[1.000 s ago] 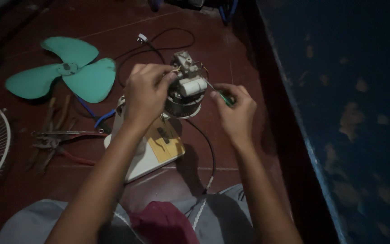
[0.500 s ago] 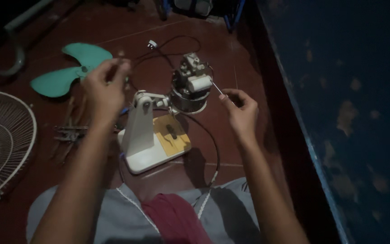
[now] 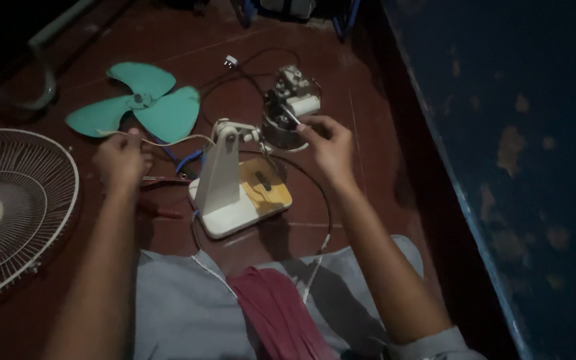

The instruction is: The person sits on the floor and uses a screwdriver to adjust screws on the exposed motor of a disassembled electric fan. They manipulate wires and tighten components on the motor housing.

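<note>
Right hand (image 3: 328, 143) pinches a thin tool (image 3: 293, 120) angled up-left into the fan motor (image 3: 287, 110); left hand (image 3: 123, 160) grips wire (image 3: 168, 139).

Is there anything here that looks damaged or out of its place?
Yes. The fan is in pieces on the floor: green blade and wire grille lie apart, bare motor sits on the white stand. The blue wall has peeling paint patches.

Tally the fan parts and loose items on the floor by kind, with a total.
Green fan blade: 1
Wire fan guard: 1
Fan stand with base: 1
Fan motor, touched by the right hand: 1
Pale wire, held by the left hand: 1
Plug: 1
Total: 6
</note>
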